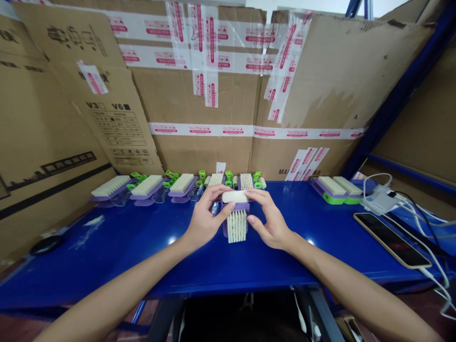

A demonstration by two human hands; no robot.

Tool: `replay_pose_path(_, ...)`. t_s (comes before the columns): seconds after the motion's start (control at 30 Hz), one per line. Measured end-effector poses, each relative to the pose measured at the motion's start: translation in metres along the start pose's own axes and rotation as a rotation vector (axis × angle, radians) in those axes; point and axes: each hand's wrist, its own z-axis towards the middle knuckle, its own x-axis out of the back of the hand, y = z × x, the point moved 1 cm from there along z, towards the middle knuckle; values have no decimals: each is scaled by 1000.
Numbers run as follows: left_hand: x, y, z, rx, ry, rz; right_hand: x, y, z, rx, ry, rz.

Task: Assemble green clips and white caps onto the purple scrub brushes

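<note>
Between my two hands is a purple scrub brush (237,226) with rows of pale bristles facing me. A white rounded block (234,196) lies along its upper edge; whether the two are joined I cannot tell. My left hand (208,216) grips the left side, fingers over the block's end and thumb pressed on its front. At the right end, the fingers of my right hand (269,221) curl onto the block, with the thumb beside the bristles. Behind my hands, two more bristle brushes (246,181) are partly hidden.
Purple brushes with green clips (147,186) line the back of the blue table (142,251). Two green-edged brushes (337,187) sit at right, near a phone (392,240), a white charger (381,199) and cables. Taped cardboard (206,109) stands behind. A dark round object (47,244) lies at left.
</note>
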Motion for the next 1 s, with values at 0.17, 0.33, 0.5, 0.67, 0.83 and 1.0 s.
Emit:
replay_pose_path(0.17, 3, -4, 2, 42, 21, 52, 0, 3, -2, -63, 0, 26)
replay_pose_path(0.33, 5, -4, 3, 55, 16, 85, 1, 4, -3, -54, -12, 11)
replay_pose_path(0.5, 4, -2, 1, 45, 40, 43, 2, 2, -1, -23, -19, -3)
replay_pose_path(0.67, 4, -3, 2, 29, 57, 51, 2, 1, 0, -31, -28, 1)
replay_pose_path(0.83, 4, -2, 3, -11, 71, 94, 3, -2, 2, -45, -30, 25)
replay_pose_path(1.0, 4, -3, 3, -31, 75, 101, 4, -4, 4, -53, -12, 19)
